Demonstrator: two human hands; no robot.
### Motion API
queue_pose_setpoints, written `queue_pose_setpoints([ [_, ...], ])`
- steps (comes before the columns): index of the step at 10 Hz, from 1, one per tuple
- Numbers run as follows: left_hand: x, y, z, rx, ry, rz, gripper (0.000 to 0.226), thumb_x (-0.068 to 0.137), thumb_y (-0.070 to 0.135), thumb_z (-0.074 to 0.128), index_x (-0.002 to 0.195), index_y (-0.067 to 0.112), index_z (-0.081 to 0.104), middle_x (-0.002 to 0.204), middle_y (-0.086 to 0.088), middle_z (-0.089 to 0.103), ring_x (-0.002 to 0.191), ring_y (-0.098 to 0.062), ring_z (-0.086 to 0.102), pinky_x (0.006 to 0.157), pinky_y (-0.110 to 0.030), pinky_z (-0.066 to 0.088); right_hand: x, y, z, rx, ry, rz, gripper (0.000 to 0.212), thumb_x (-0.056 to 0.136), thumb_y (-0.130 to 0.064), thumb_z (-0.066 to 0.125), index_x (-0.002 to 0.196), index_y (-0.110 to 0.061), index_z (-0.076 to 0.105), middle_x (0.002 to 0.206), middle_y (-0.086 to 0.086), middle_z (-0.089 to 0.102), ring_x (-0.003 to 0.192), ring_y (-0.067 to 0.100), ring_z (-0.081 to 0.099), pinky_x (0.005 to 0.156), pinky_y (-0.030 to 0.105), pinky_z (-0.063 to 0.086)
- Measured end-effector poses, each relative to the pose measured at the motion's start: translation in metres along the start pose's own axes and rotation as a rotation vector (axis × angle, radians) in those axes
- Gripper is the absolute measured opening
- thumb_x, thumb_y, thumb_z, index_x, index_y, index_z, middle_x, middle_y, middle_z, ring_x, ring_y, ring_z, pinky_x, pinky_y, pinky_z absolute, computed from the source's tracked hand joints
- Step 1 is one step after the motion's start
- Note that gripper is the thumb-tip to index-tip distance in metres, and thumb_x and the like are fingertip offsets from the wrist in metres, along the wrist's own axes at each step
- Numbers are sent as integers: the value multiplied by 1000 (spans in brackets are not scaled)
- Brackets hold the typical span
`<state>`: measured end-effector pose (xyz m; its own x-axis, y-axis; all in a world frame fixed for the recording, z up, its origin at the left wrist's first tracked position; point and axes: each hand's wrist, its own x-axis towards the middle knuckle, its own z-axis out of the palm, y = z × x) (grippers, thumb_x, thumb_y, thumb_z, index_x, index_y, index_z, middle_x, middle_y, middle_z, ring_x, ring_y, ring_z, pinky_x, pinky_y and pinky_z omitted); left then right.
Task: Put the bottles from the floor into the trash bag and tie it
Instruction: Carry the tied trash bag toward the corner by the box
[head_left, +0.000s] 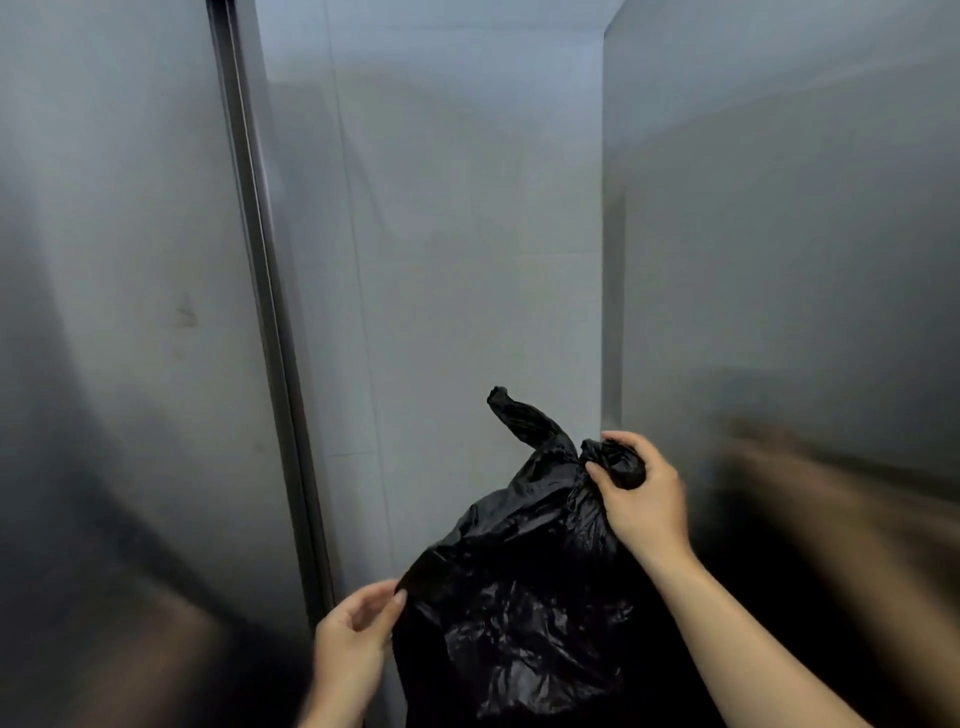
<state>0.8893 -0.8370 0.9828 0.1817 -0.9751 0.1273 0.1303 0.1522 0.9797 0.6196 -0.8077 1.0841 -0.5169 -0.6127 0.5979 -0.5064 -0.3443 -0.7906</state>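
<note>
A full black trash bag (519, 597) hangs in front of me at the lower middle of the head view. Its neck is gathered into a knot at the top right, with one twisted tail (519, 418) sticking up to the left. My right hand (641, 499) is closed around the knotted end. My left hand (353, 636) is at the bag's lower left side, fingers curled with the fingertips touching the plastic. No bottles show; the bag hides whatever is inside it.
Brushed-metal panels stand close on the left (114, 312) and right (779, 260), with a dark vertical seam (270, 338) on the left. A pale wall (467, 208) fills the gap straight ahead. The floor is out of sight.
</note>
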Motion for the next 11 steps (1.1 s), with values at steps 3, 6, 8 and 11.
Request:
queue_pose_setpoints([
  [3,2,-24,2,-54,-4,-83,18,85,-6,58,88,8,69,85,-10,70,57,-4,62,48,-12,46,-10,31,14,-58,-64,-44,33,75,-17,76,95,-38,60,95,-16,67,89,-2,61,75,-5,36],
  [6,2,-25,33,-16,-218,-77,18,82,4,66,99,8,70,99,-12,72,95,-18,63,85,-21,50,-17,59,26,-139,-209,44,35,74,-29,77,99,-44,56,104,-15,65,97,4,60,83,17,42],
  [8,-23,-78,30,121,-241,-231,28,70,-8,74,94,7,71,94,-14,73,88,-19,69,82,-20,49,-61,108,35,-303,-414,227,61,71,-35,78,125,-33,51,113,-6,50,110,13,53,91,19,40],
  [11,-26,-74,30,150,-312,-205,29,74,-5,71,99,9,69,97,-11,73,88,-13,67,75,-11,49,-80,113,27,-440,-461,329,86,69,-52,74,142,-36,31,151,0,16,136,25,18,110,35,28],
])
